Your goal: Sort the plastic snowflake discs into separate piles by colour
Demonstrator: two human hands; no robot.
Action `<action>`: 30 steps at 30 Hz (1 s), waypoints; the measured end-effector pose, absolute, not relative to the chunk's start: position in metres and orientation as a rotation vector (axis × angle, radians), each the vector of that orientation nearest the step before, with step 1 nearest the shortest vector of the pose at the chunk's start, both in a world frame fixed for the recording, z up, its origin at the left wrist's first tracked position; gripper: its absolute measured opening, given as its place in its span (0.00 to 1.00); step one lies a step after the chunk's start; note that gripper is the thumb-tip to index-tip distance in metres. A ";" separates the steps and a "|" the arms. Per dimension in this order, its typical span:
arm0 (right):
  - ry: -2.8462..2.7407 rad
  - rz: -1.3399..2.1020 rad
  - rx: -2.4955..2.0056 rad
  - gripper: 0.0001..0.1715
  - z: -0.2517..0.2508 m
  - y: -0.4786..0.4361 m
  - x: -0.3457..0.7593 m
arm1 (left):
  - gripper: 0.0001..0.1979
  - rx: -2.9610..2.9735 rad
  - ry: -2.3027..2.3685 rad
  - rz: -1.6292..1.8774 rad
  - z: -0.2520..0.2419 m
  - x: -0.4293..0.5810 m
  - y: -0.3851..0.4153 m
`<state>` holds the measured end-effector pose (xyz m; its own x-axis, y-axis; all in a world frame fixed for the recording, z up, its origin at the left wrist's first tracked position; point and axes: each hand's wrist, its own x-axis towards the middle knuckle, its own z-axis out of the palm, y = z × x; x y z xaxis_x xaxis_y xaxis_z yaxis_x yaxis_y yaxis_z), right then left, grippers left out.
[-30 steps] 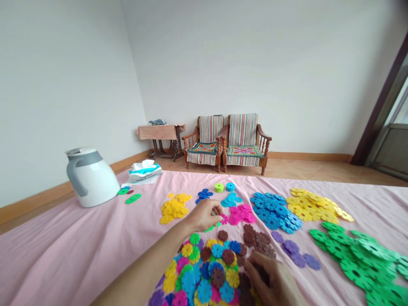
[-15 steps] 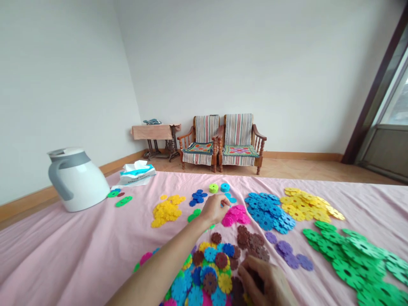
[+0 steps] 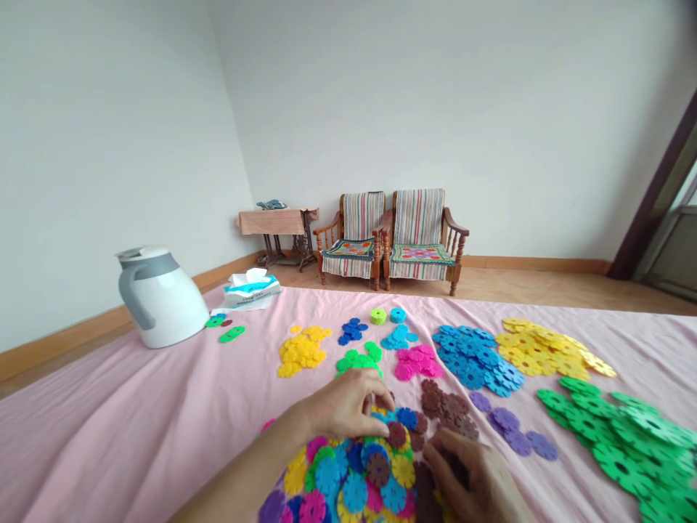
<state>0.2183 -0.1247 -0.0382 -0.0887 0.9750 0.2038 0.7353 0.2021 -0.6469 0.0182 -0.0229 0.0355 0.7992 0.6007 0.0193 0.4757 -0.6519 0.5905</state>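
A mixed heap of plastic snowflake discs (image 3: pixel 353 476) in many colours lies at the near edge of the pink cloth (image 3: pixel 163 414). My left hand (image 3: pixel 348 407) rests on the far side of that heap, its fingers curled and pinched on the discs there. My right hand (image 3: pixel 471 479) is curled over brown discs at the heap's right side; what it grips is hidden. Sorted piles lie beyond: small green discs (image 3: pixel 359 359), yellow discs (image 3: pixel 302 350), pink discs (image 3: pixel 414 362), brown discs (image 3: pixel 443 408).
Further piles: blue (image 3: pixel 473 356), large yellow (image 3: pixel 549 347), large green (image 3: pixel 615 436), purple (image 3: pixel 509 423). A white kettle (image 3: pixel 160 296) and a tissue pack (image 3: pixel 251 288) stand at the far left. Two wooden armchairs (image 3: pixel 395 240) and a small table (image 3: pixel 277 229) line the far wall.
My left hand has drawn back from the far sorted piles to the mixed heap, leaving a small green pile where it was. My right hand stays on the brown discs.
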 end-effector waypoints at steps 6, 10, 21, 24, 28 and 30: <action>-1.896 0.498 -1.562 0.21 -0.037 -0.125 0.218 | 0.12 2.602 0.690 0.275 0.032 0.029 -0.037; -1.866 0.526 -1.550 0.20 -0.033 -0.125 0.218 | 0.09 2.616 0.701 0.298 0.032 0.030 -0.039; -1.461 0.611 -1.279 0.13 -0.037 -0.125 0.209 | 0.11 2.434 0.711 0.666 0.033 0.050 -0.065; -1.475 0.676 -1.284 0.12 -0.034 -0.121 0.214 | 0.10 2.414 0.762 0.699 0.025 0.054 -0.066; -1.438 0.613 -1.393 0.11 -0.031 -0.115 0.230 | 0.12 2.468 0.792 0.671 0.018 0.053 -0.061; -1.430 0.513 -1.468 0.12 -0.032 -0.112 0.239 | 0.13 2.543 0.809 0.635 0.015 0.052 -0.059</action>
<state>0.2394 -0.1117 -0.0323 0.2159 0.9210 0.3244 0.5049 0.1791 -0.8444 0.0519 -0.0587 0.0154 0.7299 0.6153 0.2976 0.4356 -0.7543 0.4912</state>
